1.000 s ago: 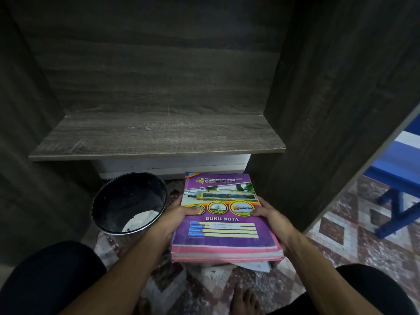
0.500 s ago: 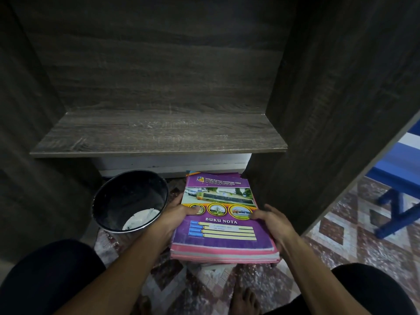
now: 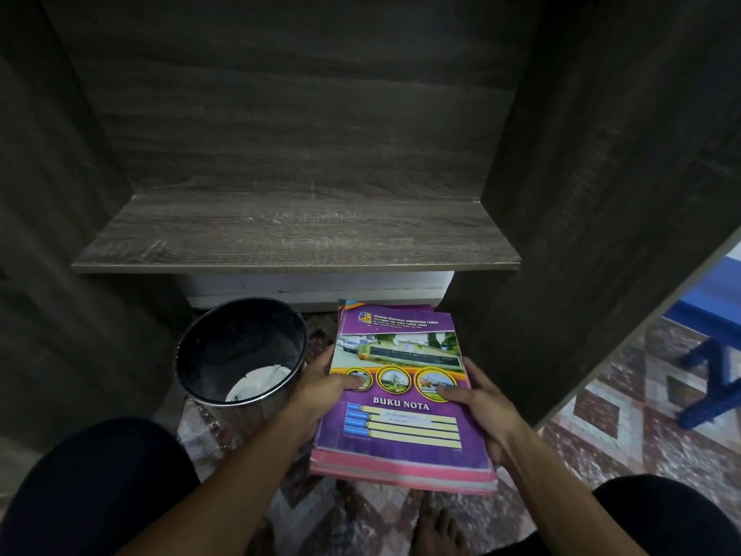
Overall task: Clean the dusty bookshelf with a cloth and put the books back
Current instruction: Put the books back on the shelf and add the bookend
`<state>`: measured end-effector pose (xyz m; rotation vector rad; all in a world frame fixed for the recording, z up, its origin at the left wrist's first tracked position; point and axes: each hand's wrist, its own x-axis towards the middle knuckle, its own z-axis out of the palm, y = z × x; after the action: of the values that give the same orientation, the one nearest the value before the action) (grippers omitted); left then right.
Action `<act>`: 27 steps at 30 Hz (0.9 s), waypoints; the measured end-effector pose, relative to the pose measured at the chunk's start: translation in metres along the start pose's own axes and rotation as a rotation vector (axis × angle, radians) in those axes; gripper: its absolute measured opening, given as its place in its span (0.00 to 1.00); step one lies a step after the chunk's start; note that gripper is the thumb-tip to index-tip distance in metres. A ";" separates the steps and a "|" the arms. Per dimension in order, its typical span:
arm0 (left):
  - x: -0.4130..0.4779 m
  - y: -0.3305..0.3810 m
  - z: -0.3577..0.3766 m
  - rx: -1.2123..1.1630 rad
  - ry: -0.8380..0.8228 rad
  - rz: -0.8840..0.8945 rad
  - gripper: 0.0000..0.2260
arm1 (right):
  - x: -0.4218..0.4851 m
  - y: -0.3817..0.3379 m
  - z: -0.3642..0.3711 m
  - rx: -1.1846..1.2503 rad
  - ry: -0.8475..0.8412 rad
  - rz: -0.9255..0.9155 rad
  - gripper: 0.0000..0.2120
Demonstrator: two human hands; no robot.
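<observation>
Fingers point(image 3: 479, 381) on both sides are clamped on the stack of notebooks point(image 3: 401, 427). The left hand point(image 3: 320, 391) has the left edge and the right hand point(image 3: 487, 413) the right edge. Each thumb lies flat on the purple "BUKU NOTA" cover, and the rest of the fingers curl round the sides and go under, so most of them are hidden. It's a solid two-handed pinch, nothing hanging loose.

The stack sits below the shelf board point(image 3: 296, 230) and in front of its front edge, low between the person's knees. Can't tell if it's fully clear of the patterned floor point(image 3: 625, 431) or just resting on it.

On handling: these look like thin soft-cover exercise books, quite a few of them. So it's probably a floppy, middling-heavy pile with glossy covers that would love to slide off each other. Gripping at mid-length on both long sides, like the person has it now, looks like the right call. Fingers underneath stop the sag and thumbs on top stop the upper books skating. Tilt it much and the top ones probably fan out.

The shelf board itself is bare, with some pale scuffs on the wood grain. A white plinth point(image 3: 316, 286) sits under the shelf board. Just below and left of its front edge is a round dark bin point(image 3: 240, 347) with something white in it, close beside the left hand. Well off to the right of the shelf board, past the cabinet's side panel point(image 3: 601, 194), there's some blue furniture point(image 3: 709, 355).
</observation>
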<state>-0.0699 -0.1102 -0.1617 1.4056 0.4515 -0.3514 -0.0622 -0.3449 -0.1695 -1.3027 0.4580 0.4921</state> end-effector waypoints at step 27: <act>-0.134 0.078 -0.003 -0.163 -0.045 0.273 0.18 | -0.128 -0.082 0.033 -0.088 -0.151 -0.297 0.26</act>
<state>-0.1474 -0.1006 -0.0281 1.2773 0.2407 -0.1207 -0.1169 -0.3394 -0.0243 -1.3794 0.1145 0.3606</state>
